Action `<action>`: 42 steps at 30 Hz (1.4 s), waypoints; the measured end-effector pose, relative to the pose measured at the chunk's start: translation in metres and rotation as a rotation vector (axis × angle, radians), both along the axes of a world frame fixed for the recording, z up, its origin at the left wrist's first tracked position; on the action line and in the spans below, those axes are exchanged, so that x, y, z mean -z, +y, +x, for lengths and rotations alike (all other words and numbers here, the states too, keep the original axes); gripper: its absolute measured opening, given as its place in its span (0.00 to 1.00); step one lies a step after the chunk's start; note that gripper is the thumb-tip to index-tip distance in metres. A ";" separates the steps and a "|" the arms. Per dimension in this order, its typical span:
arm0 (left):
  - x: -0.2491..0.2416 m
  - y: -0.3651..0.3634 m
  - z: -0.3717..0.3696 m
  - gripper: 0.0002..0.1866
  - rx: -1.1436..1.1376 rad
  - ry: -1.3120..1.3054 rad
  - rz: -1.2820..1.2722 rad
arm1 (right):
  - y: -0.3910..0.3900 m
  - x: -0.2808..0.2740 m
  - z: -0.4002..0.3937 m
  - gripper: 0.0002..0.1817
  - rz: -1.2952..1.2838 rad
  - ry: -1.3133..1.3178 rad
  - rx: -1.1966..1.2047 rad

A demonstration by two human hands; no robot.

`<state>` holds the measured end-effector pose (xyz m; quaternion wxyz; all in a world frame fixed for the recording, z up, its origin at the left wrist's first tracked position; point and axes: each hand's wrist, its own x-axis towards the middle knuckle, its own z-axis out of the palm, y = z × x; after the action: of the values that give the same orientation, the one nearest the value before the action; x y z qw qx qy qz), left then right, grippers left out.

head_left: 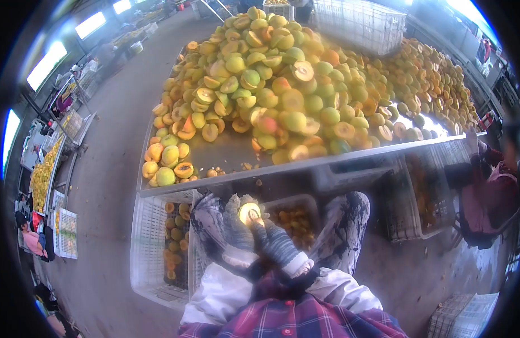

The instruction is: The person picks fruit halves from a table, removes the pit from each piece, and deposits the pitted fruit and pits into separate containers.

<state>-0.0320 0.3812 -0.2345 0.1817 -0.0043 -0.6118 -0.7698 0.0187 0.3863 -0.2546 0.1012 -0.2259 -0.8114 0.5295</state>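
A halved yellow peach [248, 212], its cut face up, is gripped in my gloved left hand [238, 221] above my lap. My gloved right hand [274, 241] is closed, its fingertips at the cut face near the dark centre. Whether a small tool sits in those fingers is too blurred to tell. In front of my hands is the metal table [215, 155], with a big heap of halved peaches [260, 84] on it. Some peach halves and a few loose pits [215, 172] lie near its front edge.
A white crate [144, 248] with peach halves stands left of my legs. Another container of small brownish pieces [293, 219] sits between my knees. Crates [406, 197] and a seated person [491, 197] are to the right. A white crate [358, 25] stands behind the heap.
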 end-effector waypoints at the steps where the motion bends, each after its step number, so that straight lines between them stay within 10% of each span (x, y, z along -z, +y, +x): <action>1: 0.003 -0.009 0.000 0.20 0.006 -0.002 -0.006 | 0.000 0.000 0.002 0.15 -0.006 -0.002 0.006; 7: 0.031 -0.046 -0.013 0.19 0.463 -0.372 0.188 | 0.006 -0.005 0.009 0.15 -0.080 0.008 -0.040; 9: 0.036 -0.038 -0.009 0.17 0.266 -0.014 -0.239 | 0.004 0.025 0.013 0.16 0.128 0.114 -0.114; 13: 0.044 -0.012 -0.008 0.14 -0.052 -0.085 -0.008 | -0.003 0.041 0.017 0.20 0.164 0.055 -0.103; 18: -0.013 -0.037 -0.021 0.16 0.490 -0.681 0.174 | 0.010 0.019 0.025 0.23 -0.175 0.076 -0.112; 24: -0.047 -0.019 0.006 0.19 0.394 -0.180 -0.167 | 0.009 0.029 0.027 0.24 -0.108 0.072 -0.093; 28: -0.038 -0.040 -0.029 0.22 0.794 -0.465 -0.360 | 0.012 0.014 0.032 0.24 -0.073 0.175 -0.094; 31: -0.035 -0.039 -0.028 0.23 0.729 -0.299 -0.451 | 0.005 0.041 0.023 0.24 -0.331 0.188 -0.075; 34: -0.026 -0.040 -0.041 0.21 1.036 -0.774 0.331 | 0.007 0.043 0.016 0.22 -0.805 0.350 -0.019; 36: -0.001 -0.038 -0.037 0.21 0.922 -0.726 0.195 | 0.023 0.006 0.018 0.20 -1.496 0.058 0.080; 42: 0.019 -0.038 -0.001 0.16 0.456 -0.256 -0.174 | 0.005 0.019 0.029 0.20 -0.138 0.159 0.064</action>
<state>-0.0329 0.3429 -0.2538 -0.0763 -0.0602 -0.6770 -0.7296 0.0481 0.3916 -0.2734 0.1661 -0.2155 -0.7548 0.5969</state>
